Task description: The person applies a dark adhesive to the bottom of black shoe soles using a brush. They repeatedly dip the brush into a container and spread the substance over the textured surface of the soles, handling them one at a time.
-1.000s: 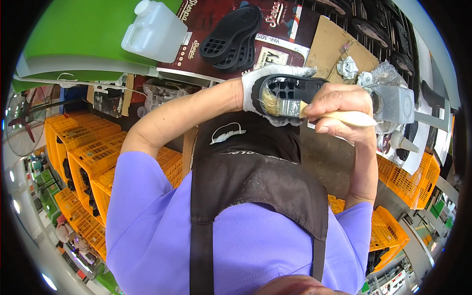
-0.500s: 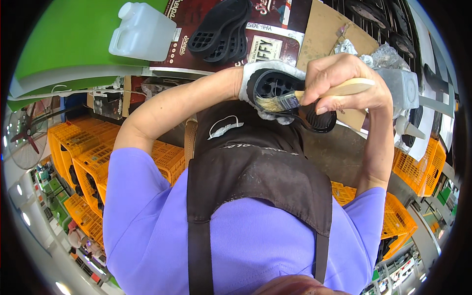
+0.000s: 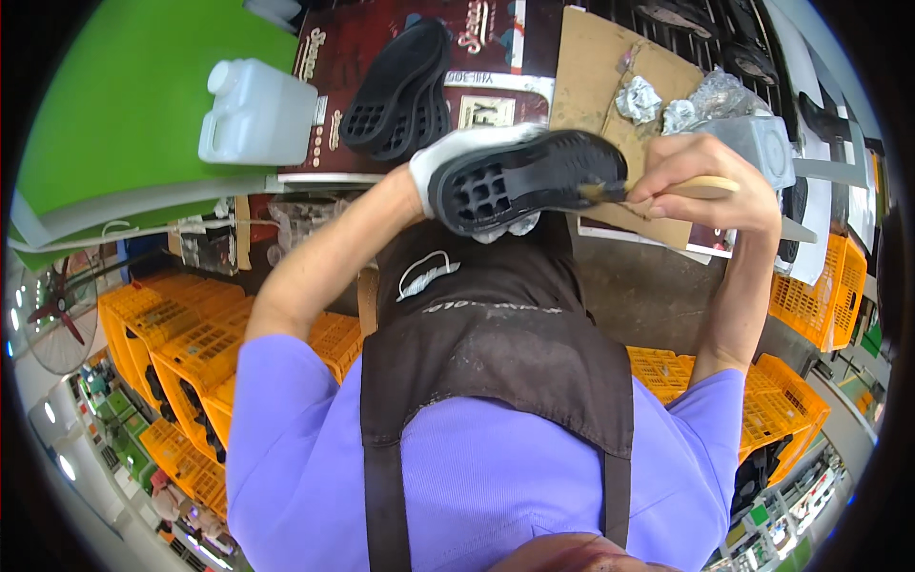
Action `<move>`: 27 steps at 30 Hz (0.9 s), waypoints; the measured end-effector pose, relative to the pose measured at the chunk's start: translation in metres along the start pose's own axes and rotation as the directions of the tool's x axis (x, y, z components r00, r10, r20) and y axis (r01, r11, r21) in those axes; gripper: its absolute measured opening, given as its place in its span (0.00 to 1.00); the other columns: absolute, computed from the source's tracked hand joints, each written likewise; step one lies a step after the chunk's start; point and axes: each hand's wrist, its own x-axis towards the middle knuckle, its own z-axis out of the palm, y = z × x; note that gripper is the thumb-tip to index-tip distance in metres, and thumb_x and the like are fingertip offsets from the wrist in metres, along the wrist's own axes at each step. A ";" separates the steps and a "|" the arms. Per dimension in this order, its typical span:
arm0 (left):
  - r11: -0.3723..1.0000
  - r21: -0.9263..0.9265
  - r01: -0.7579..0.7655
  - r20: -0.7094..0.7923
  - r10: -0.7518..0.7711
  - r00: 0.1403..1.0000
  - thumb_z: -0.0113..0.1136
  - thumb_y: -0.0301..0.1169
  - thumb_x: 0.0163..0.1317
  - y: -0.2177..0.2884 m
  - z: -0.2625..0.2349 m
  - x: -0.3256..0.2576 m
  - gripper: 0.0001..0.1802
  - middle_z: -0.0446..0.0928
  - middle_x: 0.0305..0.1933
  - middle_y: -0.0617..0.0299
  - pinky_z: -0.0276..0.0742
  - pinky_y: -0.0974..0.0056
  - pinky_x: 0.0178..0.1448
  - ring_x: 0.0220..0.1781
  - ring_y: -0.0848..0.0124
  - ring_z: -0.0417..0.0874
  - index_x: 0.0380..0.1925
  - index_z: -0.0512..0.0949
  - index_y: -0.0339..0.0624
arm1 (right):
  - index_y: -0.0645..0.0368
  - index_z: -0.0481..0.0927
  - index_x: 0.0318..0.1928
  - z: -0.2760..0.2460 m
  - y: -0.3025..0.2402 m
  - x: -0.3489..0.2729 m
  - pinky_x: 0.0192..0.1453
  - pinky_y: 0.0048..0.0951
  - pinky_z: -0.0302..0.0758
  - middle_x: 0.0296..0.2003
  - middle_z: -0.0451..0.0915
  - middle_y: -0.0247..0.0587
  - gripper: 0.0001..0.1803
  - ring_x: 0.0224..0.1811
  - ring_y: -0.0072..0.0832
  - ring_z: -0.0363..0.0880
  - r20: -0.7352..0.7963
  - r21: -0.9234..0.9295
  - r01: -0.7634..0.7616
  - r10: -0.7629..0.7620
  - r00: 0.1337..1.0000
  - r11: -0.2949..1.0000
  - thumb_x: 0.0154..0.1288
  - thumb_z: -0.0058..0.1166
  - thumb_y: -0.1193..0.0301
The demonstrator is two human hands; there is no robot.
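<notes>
Sole: the black shoe sole (image 3: 534,181) was held up in front of the dark apron (image 3: 496,362), its end with square hollows to the left and its ridged, glossy end to the right;
Left hand: the left hand (image 3: 456,151), in a white glove, was clamped on the sole from beneath and from the far left (most of its fingers were hidden behind the sole);
Right hand: the right hand (image 3: 701,181), bare, was closed round the brush (image 3: 710,187), whose pale wooden handle pointed right; its blurred bristles lay against the right end of the sole;
Far left: a pile of black soles (image 3: 400,91) lay on dark red cardboard (image 3: 510,57); a whitish jug (image 3: 262,112) stood to the left;
Far right: crumpled foil (image 3: 639,99) lay on brown cardboard (image 3: 583,71);
Near sides: orange crates (image 3: 195,348) stood left and right.
</notes>
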 end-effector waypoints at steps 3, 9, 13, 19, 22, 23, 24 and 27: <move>0.948 -0.064 -0.311 0.012 0.313 0.950 0.34 0.58 0.66 -0.010 0.009 -0.003 0.39 0.73 0.41 0.30 0.83 0.48 0.31 0.35 0.45 0.81 0.54 0.65 0.26 | 0.65 0.81 0.35 0.002 -0.009 -0.026 0.36 0.28 0.70 0.28 0.77 0.42 0.08 0.31 0.33 0.75 -0.330 -0.096 0.010 -0.041 0.943 0.995 0.54 0.58 0.76; 0.883 -0.073 -0.463 0.051 0.467 0.883 0.30 0.57 0.67 -0.027 0.022 -0.003 0.37 0.76 0.40 0.36 0.81 0.52 0.31 0.34 0.51 0.81 0.57 0.65 0.33 | 0.56 0.83 0.36 0.047 -0.018 -0.010 0.33 0.27 0.72 0.29 0.75 0.36 0.14 0.30 0.30 0.75 -0.479 -0.269 0.151 -0.268 0.836 0.951 0.45 0.62 0.80; 0.889 -0.031 -0.457 0.048 0.458 0.888 0.30 0.64 0.64 -0.027 0.026 0.000 0.42 0.76 0.40 0.37 0.81 0.54 0.28 0.31 0.51 0.82 0.58 0.65 0.34 | 0.55 0.83 0.38 0.063 -0.013 0.004 0.32 0.26 0.71 0.29 0.73 0.35 0.16 0.30 0.29 0.74 -0.435 -0.290 0.173 -0.290 0.852 0.941 0.44 0.63 0.79; 0.934 -0.006 -0.357 0.035 0.357 0.933 0.30 0.64 0.64 -0.032 0.026 -0.003 0.42 0.77 0.40 0.41 0.82 0.54 0.30 0.33 0.52 0.82 0.56 0.66 0.34 | 0.55 0.82 0.40 0.057 0.008 0.005 0.32 0.27 0.71 0.29 0.73 0.36 0.15 0.30 0.29 0.74 -0.541 -0.344 0.065 -0.255 0.802 0.937 0.50 0.63 0.80; 0.928 -0.027 -0.371 0.004 0.371 0.929 0.30 0.62 0.65 -0.036 0.025 -0.003 0.39 0.77 0.42 0.45 0.82 0.53 0.35 0.36 0.55 0.82 0.56 0.67 0.36 | 0.59 0.82 0.39 0.055 0.012 0.000 0.34 0.27 0.72 0.29 0.75 0.37 0.15 0.30 0.28 0.75 -0.611 -0.360 -0.013 -0.224 0.759 0.933 0.48 0.62 0.83; 0.925 -0.022 -0.379 -0.027 0.378 0.925 0.30 0.61 0.66 -0.037 0.025 -0.003 0.39 0.77 0.42 0.46 0.82 0.54 0.36 0.37 0.56 0.82 0.56 0.67 0.37 | 0.59 0.82 0.39 0.054 0.014 -0.001 0.34 0.27 0.72 0.29 0.74 0.37 0.14 0.30 0.29 0.75 -0.630 -0.359 -0.043 -0.208 0.748 0.932 0.50 0.61 0.82; 0.920 -0.004 -0.392 -0.074 0.391 0.917 0.31 0.61 0.66 -0.038 0.026 -0.002 0.39 0.78 0.41 0.45 0.82 0.53 0.34 0.36 0.54 0.82 0.56 0.67 0.37 | 0.58 0.81 0.40 0.054 0.015 -0.002 0.34 0.28 0.72 0.29 0.74 0.38 0.13 0.31 0.30 0.75 -0.649 -0.358 -0.073 -0.192 0.736 0.931 0.51 0.61 0.81; 0.891 0.145 -0.430 -0.164 0.450 0.878 0.32 0.62 0.65 -0.041 0.028 0.003 0.38 0.78 0.39 0.43 0.82 0.54 0.32 0.34 0.53 0.82 0.56 0.67 0.38 | 0.60 0.81 0.40 0.057 0.014 -0.001 0.33 0.28 0.72 0.28 0.74 0.41 0.11 0.29 0.32 0.76 -0.710 -0.352 -0.135 -0.171 0.683 0.926 0.54 0.59 0.81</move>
